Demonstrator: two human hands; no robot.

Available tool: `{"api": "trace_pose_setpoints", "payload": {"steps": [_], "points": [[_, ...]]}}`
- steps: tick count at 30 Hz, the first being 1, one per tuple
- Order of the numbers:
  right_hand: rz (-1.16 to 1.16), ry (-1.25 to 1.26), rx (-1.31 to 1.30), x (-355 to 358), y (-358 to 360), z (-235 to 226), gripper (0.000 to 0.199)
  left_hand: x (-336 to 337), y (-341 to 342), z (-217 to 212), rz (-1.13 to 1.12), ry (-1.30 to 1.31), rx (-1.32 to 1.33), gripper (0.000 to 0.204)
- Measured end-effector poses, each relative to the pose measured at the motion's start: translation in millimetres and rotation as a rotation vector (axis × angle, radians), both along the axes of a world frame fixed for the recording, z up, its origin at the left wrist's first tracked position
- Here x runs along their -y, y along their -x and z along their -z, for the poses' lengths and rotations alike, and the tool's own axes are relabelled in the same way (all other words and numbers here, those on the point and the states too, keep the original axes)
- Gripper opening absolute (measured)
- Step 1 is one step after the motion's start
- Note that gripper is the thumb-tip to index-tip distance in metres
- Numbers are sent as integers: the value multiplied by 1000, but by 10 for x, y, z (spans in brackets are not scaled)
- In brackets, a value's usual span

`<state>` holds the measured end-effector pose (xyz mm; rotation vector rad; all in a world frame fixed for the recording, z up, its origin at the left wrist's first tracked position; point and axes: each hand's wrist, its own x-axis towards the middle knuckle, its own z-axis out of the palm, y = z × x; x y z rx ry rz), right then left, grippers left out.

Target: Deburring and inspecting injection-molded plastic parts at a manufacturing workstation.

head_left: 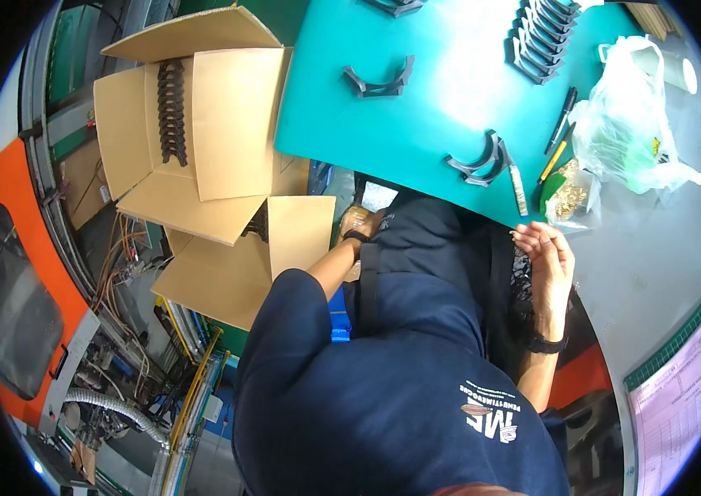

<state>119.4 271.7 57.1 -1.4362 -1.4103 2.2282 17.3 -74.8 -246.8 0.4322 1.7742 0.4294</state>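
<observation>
My right hand (547, 255) is at the near edge of the green tabletop (317, 107), thumb and fingertips drawn together in a pinch. Whatever is at the fingertips is too small to name. Just beyond them lies a slim tool with a tape-wrapped handle (518, 190), touching a pair of black curved brackets (482, 161). To the right, an open clear bag holds small brass-coloured pieces (567, 198). Low beside my lap is my left hand (356, 223); its fingers are too unclear to tell whether they hold anything.
A single black bracket (379, 83) and a row of several nested brackets (542, 40) lie farther back. On the right are a black pen (562, 120), a yellow pen-like tool (555, 161) and a plastic bag (627, 124). Cardboard boxes (235, 124) at left contain more brackets.
</observation>
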Motion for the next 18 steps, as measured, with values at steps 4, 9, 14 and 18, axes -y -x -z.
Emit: {"api": "trace_pose_setpoints", "payload": {"steps": [4, 9, 14, 18], "points": [[-7, -4, -32, 86, 39, 177, 25, 87, 575, -361, 354, -369, -174, 47], [-57, -352, -42, 74, -10, 388, 19, -743, 1606, -2653, 450, -320, -154, 35], [-171, -1194, 244, 22, 6, 697, 27, -1425, 1601, -2870, -16, -816, -363, 11], [-366, -1674, 387, 163, 166, 986, 27, -2078, 1001, -2307, 86, -987, -774, 16]]}}
